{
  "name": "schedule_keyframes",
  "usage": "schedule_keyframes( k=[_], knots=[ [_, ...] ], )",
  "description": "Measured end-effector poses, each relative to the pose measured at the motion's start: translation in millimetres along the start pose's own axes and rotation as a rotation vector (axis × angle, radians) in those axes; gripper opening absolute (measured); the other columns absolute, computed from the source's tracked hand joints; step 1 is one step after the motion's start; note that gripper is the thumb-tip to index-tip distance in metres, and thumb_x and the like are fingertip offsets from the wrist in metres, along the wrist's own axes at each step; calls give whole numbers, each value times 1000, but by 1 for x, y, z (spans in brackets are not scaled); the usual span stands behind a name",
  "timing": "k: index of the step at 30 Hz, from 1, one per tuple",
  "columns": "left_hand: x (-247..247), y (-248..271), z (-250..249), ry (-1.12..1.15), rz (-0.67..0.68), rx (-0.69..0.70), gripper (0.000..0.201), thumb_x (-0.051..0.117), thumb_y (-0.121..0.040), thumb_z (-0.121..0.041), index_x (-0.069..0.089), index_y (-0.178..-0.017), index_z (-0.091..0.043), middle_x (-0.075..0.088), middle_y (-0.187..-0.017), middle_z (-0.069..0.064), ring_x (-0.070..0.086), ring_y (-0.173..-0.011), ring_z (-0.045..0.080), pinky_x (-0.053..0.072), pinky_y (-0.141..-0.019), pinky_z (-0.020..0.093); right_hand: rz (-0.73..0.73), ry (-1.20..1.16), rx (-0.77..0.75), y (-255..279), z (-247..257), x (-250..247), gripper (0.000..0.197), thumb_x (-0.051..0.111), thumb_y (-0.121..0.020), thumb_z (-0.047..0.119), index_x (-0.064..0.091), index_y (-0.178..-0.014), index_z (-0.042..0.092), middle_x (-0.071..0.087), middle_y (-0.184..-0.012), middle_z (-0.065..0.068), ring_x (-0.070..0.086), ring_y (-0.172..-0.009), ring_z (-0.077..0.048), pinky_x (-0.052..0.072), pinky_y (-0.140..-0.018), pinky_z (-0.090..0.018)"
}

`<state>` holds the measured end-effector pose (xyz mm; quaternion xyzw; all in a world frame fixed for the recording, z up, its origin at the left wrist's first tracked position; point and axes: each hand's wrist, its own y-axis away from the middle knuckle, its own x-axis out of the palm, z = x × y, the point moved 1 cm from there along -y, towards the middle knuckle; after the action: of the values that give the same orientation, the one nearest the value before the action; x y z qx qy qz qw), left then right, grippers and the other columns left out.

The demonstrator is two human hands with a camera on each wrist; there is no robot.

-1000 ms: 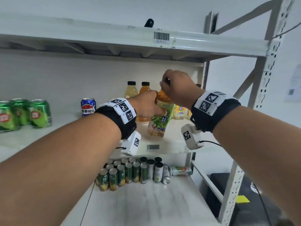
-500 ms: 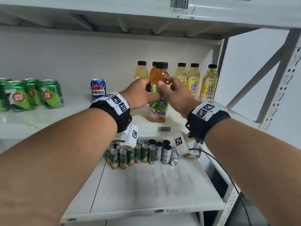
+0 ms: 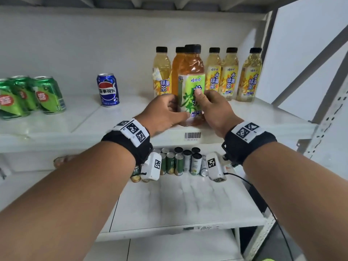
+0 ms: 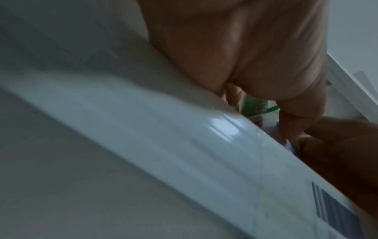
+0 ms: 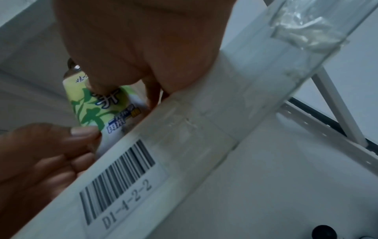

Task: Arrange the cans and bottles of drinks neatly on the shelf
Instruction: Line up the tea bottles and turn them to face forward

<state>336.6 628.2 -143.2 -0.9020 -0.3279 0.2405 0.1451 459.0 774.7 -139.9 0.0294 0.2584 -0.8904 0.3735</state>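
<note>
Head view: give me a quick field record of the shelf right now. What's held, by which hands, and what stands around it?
held item: green-label tea bottle, upright at the shelf's front edge
left hand: grips the bottle's lower left side
right hand: grips its right side, thumb on the label
behind it: orange tea bottle, mostly hidden
row: four yellow tea bottles, upright
left of the row: blue cola can; green cans
lower shelf: small cans, grouped

An amber tea bottle (image 3: pixel 191 85) with a black cap and a green label is standing upright at the front edge of the white shelf (image 3: pixel 263 117). Five more bottles (image 3: pixel 230 73) are lining the back. A blue can (image 3: pixel 108 90) and green cans (image 3: pixel 48 95) are standing further left.
</note>
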Motion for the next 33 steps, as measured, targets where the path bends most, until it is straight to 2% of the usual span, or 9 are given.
schedule_keyframes(
  k=[5,9,10,14,18,22,25,28,33],
  knots=[
    [2,2,-1,53,-39,4,46,96,-78,-12,70,-115,-4,81,-103,11,80,-95,27,67,-87,50,-33,4,-29,2,1,-1,48,56,-94,67,63,-96,20,71,-86,-1,72,-87,-25,61,-82,-58],
    [5,8,-2,-71,-1,116,51,97,-78,-20,69,-121,-14,81,-98,-13,78,-88,4,66,-78,28,27,-57,-115,11,4,-5,31,74,-92,54,69,-90,23,72,-69,16,68,-64,2,55,-56,-17],
    [6,9,-3,-123,17,148,53,97,-77,-23,69,-122,-18,79,-98,-17,75,-86,-2,62,-74,21,55,-82,-115,13,5,-5,24,80,-89,47,69,-86,26,70,-66,18,66,-59,3,53,-54,-14],
    [7,8,-4,-181,42,179,58,97,-78,-27,69,-129,-24,78,-106,-6,73,-93,4,65,-84,33,127,-225,0,12,8,-4,28,88,-85,29,72,-104,16,76,-72,5,73,-63,-13,62,-62,-35],
    [1,2,-2,-47,43,78,47,94,-82,-26,71,-122,-29,81,-107,0,77,-103,19,65,-93,47,143,-304,19,9,8,-4,20,75,-97,25,74,-112,11,81,-97,-5,78,-89,-22,65,-74,-43],
    [5,-4,0,6,66,-6,53,91,-86,-28,67,-131,-15,79,-119,1,76,-113,19,60,-104,47,116,-311,34,5,5,-1,25,63,-105,27,71,-117,6,78,-96,-4,75,-93,-26,61,-94,-51],
    [10,-4,-3,78,95,-48,60,91,-85,-17,62,-136,-11,79,-123,4,75,-116,20,58,-107,45,125,-307,56,3,4,-1,33,57,-108,29,67,-125,3,78,-107,-12,75,-101,-32,60,-95,-51],
    [11,-3,-2,105,126,-56,61,92,-83,-10,61,-135,-11,81,-117,2,77,-111,18,62,-97,34,133,-305,68,2,2,-1,37,51,-111,32,70,-122,2,78,-111,-18,75,-105,-37,60,-95,-51],
    [8,-3,0,69,43,-2,71,102,-67,-29,63,-125,-17,82,-109,2,80,-103,21,66,-92,44,88,-180,5,4,3,0,45,59,-101,54,74,-108,11,79,-99,-9,76,-90,-28,63,-84,-47]
  ],
)
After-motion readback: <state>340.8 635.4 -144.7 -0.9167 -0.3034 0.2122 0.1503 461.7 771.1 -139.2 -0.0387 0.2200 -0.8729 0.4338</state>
